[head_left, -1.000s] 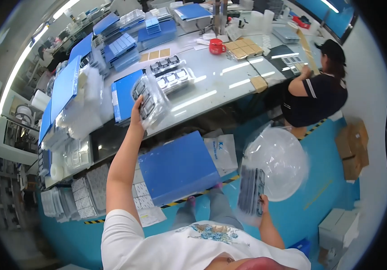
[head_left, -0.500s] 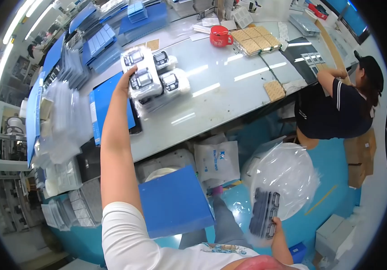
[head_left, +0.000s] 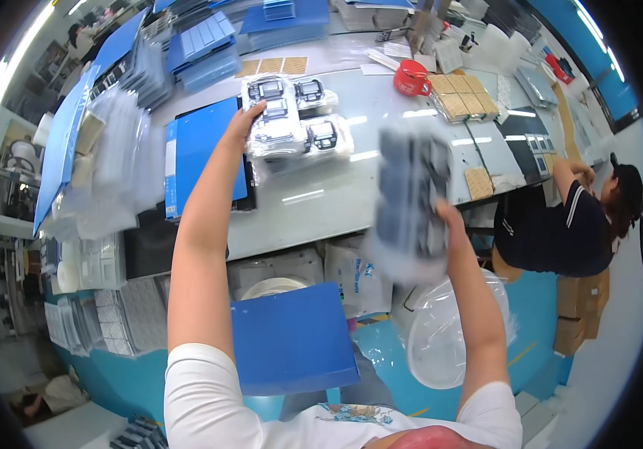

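Note:
My left hand [head_left: 245, 126] grips the left edge of a plastic-wrapped stack of black-framed parts [head_left: 273, 135] on the table, its thumb on top. Two more wrapped bundles [head_left: 321, 135] of similar parts lie against that stack's right side. Raised over the table's front edge, my right hand [head_left: 450, 224] is closed on the right side of a bundle of dark framed parts [head_left: 407, 191]. Motion smears this bundle, and clear plastic seems to hang below it. The fingers behind both stacks are hidden.
A blue folder [head_left: 205, 142] lies left of the wrapped stack. Beyond are a red mug [head_left: 412, 78] and tied brown packs [head_left: 462, 96]. A blue board [head_left: 295, 340] sits before me, beside a plastic-lined white bin [head_left: 441, 355]. A co-worker [head_left: 561, 217] works at the right.
My right hand has brought the dark bundle up from beside the bin to above the table edge. My left hand stays on the wrapped stack, while the whole view has shifted.

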The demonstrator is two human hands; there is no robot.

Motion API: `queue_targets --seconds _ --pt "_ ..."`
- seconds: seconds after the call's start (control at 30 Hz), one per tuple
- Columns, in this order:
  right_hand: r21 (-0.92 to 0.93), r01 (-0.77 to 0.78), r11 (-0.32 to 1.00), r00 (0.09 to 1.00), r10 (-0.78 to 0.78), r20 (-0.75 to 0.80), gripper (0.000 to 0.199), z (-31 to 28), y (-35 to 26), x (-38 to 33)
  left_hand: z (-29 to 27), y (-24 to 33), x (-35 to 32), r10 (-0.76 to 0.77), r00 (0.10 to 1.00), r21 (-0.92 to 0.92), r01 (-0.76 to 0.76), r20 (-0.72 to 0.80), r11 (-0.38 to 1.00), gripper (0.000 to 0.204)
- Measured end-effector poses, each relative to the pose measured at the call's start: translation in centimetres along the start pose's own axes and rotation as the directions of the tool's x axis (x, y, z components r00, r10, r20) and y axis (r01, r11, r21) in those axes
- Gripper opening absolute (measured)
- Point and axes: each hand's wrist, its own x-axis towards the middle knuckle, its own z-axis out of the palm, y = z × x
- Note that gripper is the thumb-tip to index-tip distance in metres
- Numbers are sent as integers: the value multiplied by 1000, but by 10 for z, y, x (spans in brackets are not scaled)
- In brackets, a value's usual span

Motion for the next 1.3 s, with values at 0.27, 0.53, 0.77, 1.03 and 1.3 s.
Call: queue_targets --seconds 0.27,0.53,0.77,1.03,1.3 --pt "91 -22 996 898 -21 439 40 65 -59 233 3 -5 -4 -12 1000 -119 11 -3 993 51" --pt "-120 -186 975 922 216 321 42 66 -20 321 17 -5 -15 5 995 -162 -22 -102 987 51" --pt "-432 -265 862 920 360 156 42 112 -36 330 9 9 -17 -1 997 -156 -10 -73 988 54" --pt "-914 91 395 994 -97 56 101 123 -24 316 14 23 -14 92 934 644 164 -345 747 67" --pt "-871 262 -415 729 -506 460 70 123 15 293 72 2 -44 739 667 969 114 89 -219 68"
